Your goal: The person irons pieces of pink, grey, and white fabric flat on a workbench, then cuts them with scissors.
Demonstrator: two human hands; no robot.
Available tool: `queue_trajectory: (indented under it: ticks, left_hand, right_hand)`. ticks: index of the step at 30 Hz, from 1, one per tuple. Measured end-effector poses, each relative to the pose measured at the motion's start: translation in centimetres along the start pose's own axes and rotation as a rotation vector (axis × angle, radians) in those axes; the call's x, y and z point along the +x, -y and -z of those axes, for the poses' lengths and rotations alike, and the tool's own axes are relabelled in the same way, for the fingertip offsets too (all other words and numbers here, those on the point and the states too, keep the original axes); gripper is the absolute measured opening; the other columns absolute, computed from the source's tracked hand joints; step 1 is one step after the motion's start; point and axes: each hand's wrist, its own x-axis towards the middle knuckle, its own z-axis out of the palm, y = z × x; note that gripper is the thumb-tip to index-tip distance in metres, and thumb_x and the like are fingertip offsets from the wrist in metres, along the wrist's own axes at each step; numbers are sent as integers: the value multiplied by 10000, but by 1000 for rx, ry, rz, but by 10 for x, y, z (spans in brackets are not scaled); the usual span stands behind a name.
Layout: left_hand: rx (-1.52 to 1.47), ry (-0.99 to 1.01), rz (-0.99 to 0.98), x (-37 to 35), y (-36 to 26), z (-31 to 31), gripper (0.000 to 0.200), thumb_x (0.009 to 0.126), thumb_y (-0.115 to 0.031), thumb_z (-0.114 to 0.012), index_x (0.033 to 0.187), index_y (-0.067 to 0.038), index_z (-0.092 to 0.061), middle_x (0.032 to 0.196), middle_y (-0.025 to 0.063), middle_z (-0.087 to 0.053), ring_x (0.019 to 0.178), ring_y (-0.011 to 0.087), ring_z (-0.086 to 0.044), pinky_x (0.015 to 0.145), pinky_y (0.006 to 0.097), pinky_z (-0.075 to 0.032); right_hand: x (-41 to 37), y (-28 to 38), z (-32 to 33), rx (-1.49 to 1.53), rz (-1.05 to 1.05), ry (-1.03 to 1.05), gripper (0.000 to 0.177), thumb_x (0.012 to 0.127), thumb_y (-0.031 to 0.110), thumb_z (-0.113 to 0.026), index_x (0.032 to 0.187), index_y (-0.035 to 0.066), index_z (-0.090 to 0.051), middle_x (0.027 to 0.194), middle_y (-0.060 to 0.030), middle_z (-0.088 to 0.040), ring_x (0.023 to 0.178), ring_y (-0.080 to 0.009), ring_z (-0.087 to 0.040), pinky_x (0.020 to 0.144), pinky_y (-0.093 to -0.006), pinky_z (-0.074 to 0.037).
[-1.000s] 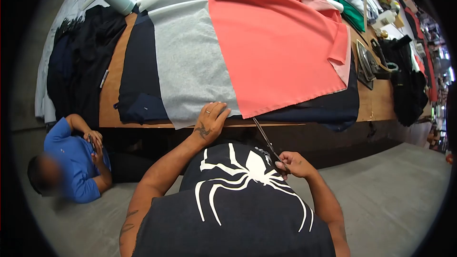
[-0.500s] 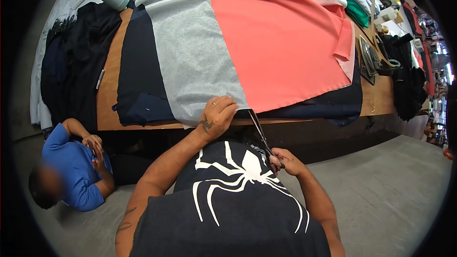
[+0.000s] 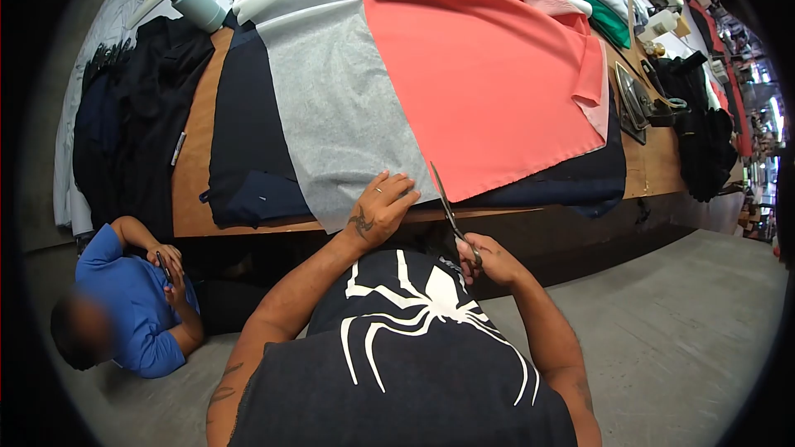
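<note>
My left hand (image 3: 387, 205) lies on the lower end of the grey-white interfacing (image 3: 344, 108), its fingers spread near the seam with the coral fabric (image 3: 489, 91). In my right hand (image 3: 487, 257) are long metal scissors (image 3: 448, 211), held by the handles. Their blades point up and forward, over the lower edge where the coral fabric meets the interfacing. Dark navy cloth (image 3: 248, 116) lies beneath both pieces.
A light green bottle (image 3: 195, 5), dark garments (image 3: 137, 99) and a marker (image 3: 178, 149) are at the left. An iron (image 3: 633, 103) stands at the right. Below left, a person in a blue shirt (image 3: 137, 298) holds a phone.
My right hand has moved up and slightly left with the scissors, whose blades now reach over the fabric edge. The left hand has moved slightly right and down.
</note>
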Motion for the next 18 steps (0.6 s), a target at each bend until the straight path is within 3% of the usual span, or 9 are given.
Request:
queue_trajectory:
  ticks: [9,18]
  left_hand:
    - [9,31,35,-11,4,-9,295,811,-11,-694,1102,-60,-703,1181,122,-662,1182,294,-630,1071,502,-439]
    - [15,41,56,-12,2,-8,264,831,-39,-698,1093,-73,-708,1174,108,-658,1190,280,-625,1078,501,-422]
  right_hand:
    - [0,8,-8,-29,-75,-105,444,1002,478,-573,816,85,-483,634,-31,-572,544,-127,-586,522,-263,-426]
    - [8,-8,-8,18,-85,-80,404,983,399,-655,803,73,-497,640,-21,-578,527,-104,-571,498,-248,-440]
